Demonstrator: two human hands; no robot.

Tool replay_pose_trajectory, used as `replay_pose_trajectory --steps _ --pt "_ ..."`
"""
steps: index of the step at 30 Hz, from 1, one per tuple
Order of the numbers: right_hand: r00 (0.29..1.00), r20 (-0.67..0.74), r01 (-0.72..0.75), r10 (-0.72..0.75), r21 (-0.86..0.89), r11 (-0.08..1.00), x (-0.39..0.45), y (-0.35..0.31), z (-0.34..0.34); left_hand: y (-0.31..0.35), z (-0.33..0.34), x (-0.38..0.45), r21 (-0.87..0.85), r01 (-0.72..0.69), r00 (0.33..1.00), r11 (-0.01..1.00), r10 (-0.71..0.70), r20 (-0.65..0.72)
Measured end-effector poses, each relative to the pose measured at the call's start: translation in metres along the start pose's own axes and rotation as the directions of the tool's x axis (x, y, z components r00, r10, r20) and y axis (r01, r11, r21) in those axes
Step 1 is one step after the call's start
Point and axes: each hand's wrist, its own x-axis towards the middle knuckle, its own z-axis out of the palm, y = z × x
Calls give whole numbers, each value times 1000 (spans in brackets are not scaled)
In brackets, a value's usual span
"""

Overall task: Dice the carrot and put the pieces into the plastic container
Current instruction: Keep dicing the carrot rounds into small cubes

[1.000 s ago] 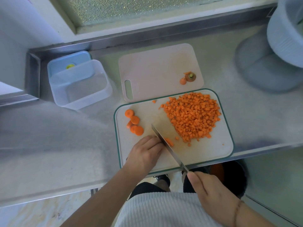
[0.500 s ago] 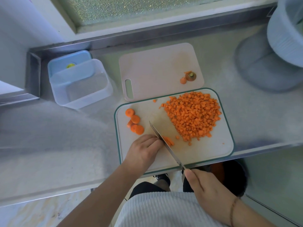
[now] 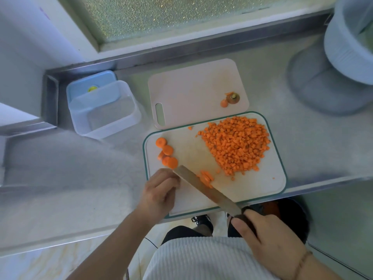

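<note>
Since a second ago the knife [image 3: 207,190] has tilted flatter beside carrot sticks [image 3: 206,178] near the board's [image 3: 262,184] front edge. Right hand [image 3: 268,241] grips its handle; left hand [image 3: 159,194], fingers curled, holds nothing visible. Keep fingertips tucked; container [image 3: 105,110] waits at the table's back-left.

Bright orange diced carrot [image 3: 237,144] heaps at two o'clock on a white cutting board [image 3: 258,184] edged in teal, with orange carrot rounds [image 3: 167,152] at ten o'clock. A pale pinkish-beige cutting board [image 3: 191,91] at twelve o'clock carries an orange-brown carrot top [image 3: 233,97] with a green-yellow centre. At ten o'clock sits a translucent clear plastic container [image 3: 105,112] against a light blue lid [image 3: 90,84] with a yellow-green spot. The counter [image 3: 70,158] is speckled grey steel; a silver knife [image 3: 205,190] has a dark handle; the person's top [image 3: 201,259] is white and ribbed.
</note>
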Motion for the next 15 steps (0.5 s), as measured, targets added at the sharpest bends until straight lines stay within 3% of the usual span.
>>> replay_pose_trajectory --steps 2,4,5,7,10,12,15 --pt "998 -43 40 -48 -182 982 -1 4 -3 8 -17 4 -27 123 981 992 -126 -147" --pt "992 -45 100 -121 -332 938 2 7 -4 17 -27 15 -38 151 973 988 -156 -169" --pt "991 -44 100 -126 -377 921 3 9 -5 22 -29 23 -41 136 984 990 -140 -109" --pt "976 -105 127 -190 -430 894 5 16 -3 29 -26 40 -28 88 987 996 -83 139" --pt "941 -185 166 -282 -475 864 7 20 -2 28 -8 54 71 -34 881 997 -4 474" --pt "924 -212 174 -317 -505 845 9 21 -1 24 1 54 66 -46 808 997 -2 590" --pt "904 -242 179 -352 -534 826 9 23 4 22 6 55 55 -21 761 998 -20 648"
